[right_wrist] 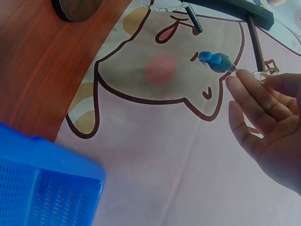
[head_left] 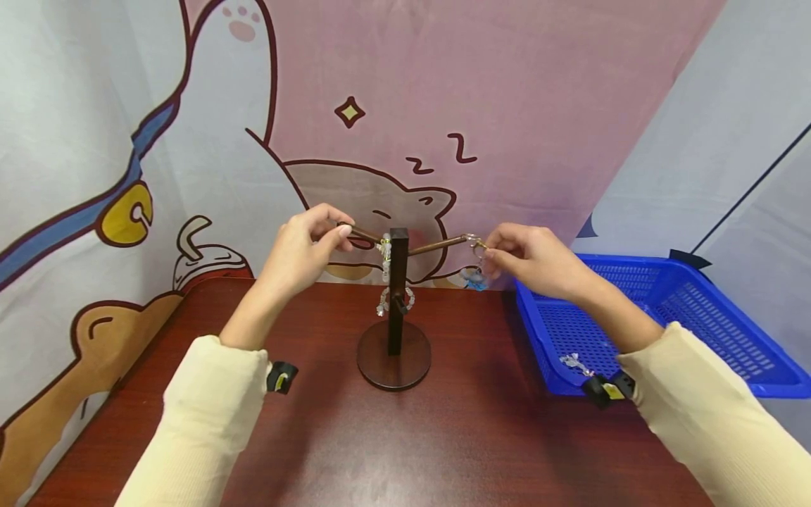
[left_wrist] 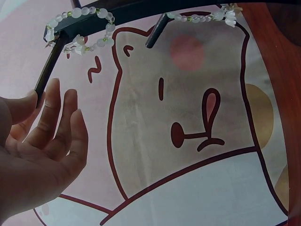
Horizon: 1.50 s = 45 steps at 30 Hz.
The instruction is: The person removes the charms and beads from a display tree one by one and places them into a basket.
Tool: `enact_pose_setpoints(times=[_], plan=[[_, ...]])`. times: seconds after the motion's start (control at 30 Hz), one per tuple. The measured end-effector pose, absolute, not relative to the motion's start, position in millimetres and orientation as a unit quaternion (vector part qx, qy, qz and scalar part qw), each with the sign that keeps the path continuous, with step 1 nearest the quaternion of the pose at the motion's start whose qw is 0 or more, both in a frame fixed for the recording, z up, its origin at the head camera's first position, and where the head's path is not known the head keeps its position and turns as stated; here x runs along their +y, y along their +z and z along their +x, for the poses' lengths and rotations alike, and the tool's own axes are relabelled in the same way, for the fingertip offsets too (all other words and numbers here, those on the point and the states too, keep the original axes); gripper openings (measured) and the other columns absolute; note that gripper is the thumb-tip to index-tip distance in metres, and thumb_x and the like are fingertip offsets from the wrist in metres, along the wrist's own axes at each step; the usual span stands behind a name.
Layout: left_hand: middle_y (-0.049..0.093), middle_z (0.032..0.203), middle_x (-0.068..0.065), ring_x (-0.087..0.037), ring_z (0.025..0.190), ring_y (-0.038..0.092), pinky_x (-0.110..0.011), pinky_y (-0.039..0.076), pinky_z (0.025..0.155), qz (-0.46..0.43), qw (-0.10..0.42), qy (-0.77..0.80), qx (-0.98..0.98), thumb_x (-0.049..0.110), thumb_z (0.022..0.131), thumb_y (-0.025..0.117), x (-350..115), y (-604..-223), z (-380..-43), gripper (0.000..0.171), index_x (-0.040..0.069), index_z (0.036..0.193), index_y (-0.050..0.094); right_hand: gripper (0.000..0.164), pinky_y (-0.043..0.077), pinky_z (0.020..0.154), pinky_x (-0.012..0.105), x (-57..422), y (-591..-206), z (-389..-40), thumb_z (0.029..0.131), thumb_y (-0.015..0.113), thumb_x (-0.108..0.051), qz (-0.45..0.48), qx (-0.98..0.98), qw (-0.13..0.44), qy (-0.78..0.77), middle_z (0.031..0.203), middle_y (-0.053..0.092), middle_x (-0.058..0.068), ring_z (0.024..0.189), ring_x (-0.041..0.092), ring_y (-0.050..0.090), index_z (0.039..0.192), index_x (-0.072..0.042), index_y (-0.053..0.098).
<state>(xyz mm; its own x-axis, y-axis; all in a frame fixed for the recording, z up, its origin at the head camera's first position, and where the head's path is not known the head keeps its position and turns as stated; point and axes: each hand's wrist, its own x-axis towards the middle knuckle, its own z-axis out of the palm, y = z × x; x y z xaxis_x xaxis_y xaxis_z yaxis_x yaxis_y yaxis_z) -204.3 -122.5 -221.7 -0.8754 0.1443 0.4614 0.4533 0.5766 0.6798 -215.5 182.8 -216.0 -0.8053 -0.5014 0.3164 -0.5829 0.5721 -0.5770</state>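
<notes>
A dark wooden jewelry stand (head_left: pixel 394 362) with a round base rises from the table. My left hand (head_left: pixel 300 246) pinches the outer end of its upper left rod (left_wrist: pixel 49 66) between thumb and index finger. A bracelet of clear and pale beads (left_wrist: pixel 84 12) hangs on that rod near the post, and another beaded bracelet (head_left: pixel 411 298) hangs lower down. At the tip of the upper right rod (head_left: pixel 437 246), my right hand (head_left: pixel 538 260) pinches the metal ring of a keychain. Its blue charm (right_wrist: pixel 217 61) dangles beside the fingers.
A blue plastic basket (head_left: pixel 532 338) stands at the table's right side, with a clear beaded piece (head_left: pixel 575 362) inside. Behind the reddish-brown table (head_left: pixel 317 436) hangs a pink and white cartoon cloth (head_left: pixel 538 91).
</notes>
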Motion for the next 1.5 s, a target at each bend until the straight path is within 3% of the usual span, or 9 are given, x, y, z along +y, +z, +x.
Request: enact_pose_setpoints(times=[0.2,0.73,1.03,1.23,1.5], plan=[[0.067,0.076,-0.012,-0.017,0.063,0.053,-0.028,0.033,0.058,-0.173,0.181,-0.428,-0.869,0.009,0.091,0.055,-123,-221,-203,0.012,0.004,0.099,0.063,0.006,0.048,0.06,0.022,187,-214,-214,0.089,0.056,-0.003,0.307,-0.891,0.07,0.328,0.073,0.066,0.006,0.063,0.009,0.061,0.085,-0.001,0.06],[0.067,0.076,-0.013,-0.019,0.068,0.056,-0.029,0.035,0.06,-0.171,0.176,-0.43,-0.869,0.009,0.092,0.054,-123,-221,-204,0.013,0.004,0.1,0.063,0.008,0.048,0.06,0.023,197,-215,-211,0.09,0.055,-0.003,0.308,-0.896,0.069,0.312,0.071,0.066,0.005,0.063,0.011,0.062,0.084,-0.001,0.059],[0.067,0.075,-0.01,-0.015,0.062,0.052,-0.027,0.033,0.055,-0.172,0.179,-0.426,-0.87,0.01,0.092,0.055,-123,-221,-204,0.013,0.005,0.1,0.063,0.007,0.046,0.058,0.021,210,-217,-206,0.089,0.056,-0.003,0.317,-0.898,0.074,0.296,0.07,0.065,0.003,0.064,0.014,0.062,0.084,-0.003,0.06],[0.067,0.076,-0.011,-0.016,0.063,0.052,-0.028,0.033,0.057,-0.172,0.181,-0.424,-0.871,0.01,0.092,0.055,-123,-221,-204,0.013,0.005,0.1,0.063,0.007,0.048,0.06,0.022,222,-222,-200,0.088,0.055,0.002,0.322,-0.895,0.066,0.302,0.069,0.064,-0.003,0.064,0.011,0.062,0.083,-0.002,0.059],[0.067,0.075,-0.011,-0.016,0.062,0.053,-0.027,0.033,0.056,-0.174,0.182,-0.426,-0.869,0.01,0.092,0.055,-123,-222,-203,0.012,0.005,0.099,0.063,0.006,0.049,0.06,0.023,243,-231,-193,0.088,0.055,0.002,0.308,-0.904,0.061,0.29,0.073,0.064,0.0,0.066,0.009,0.062,0.086,-0.002,0.059]])
